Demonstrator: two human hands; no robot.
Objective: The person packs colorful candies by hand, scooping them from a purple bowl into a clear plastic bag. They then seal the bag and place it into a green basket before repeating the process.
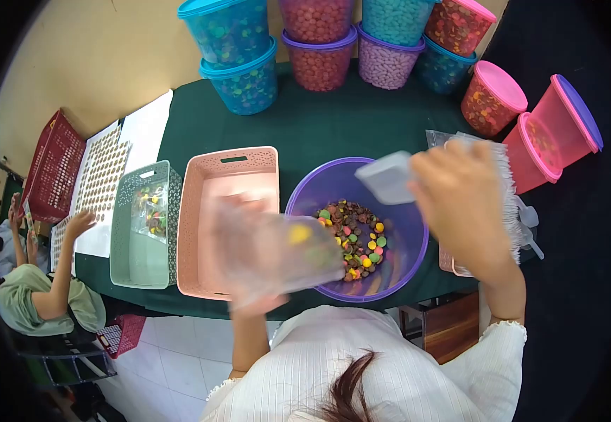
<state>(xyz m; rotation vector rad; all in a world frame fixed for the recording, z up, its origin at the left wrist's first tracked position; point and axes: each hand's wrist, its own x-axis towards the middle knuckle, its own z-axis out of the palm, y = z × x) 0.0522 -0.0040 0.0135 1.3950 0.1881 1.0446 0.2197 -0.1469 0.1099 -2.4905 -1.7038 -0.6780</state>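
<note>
In my left hand is a clear plastic bag, smeared by motion, with a few candies showing through it, one of them yellow. The bag overlaps the left side of a purple tub. Inside the tub lie loose colourful button candies in brown, green, yellow and pink. My right hand is closed around a translucent white scoop, raised over the tub's upper right part. A pink basket stands left of the tub, partly hidden behind the bag.
A green basket holds a filled candy bag. Lidded candy tubs stand stacked along the back. At right are a pile of plastic bags and plastic spoons. Another person sits at far left near sheets of round stickers.
</note>
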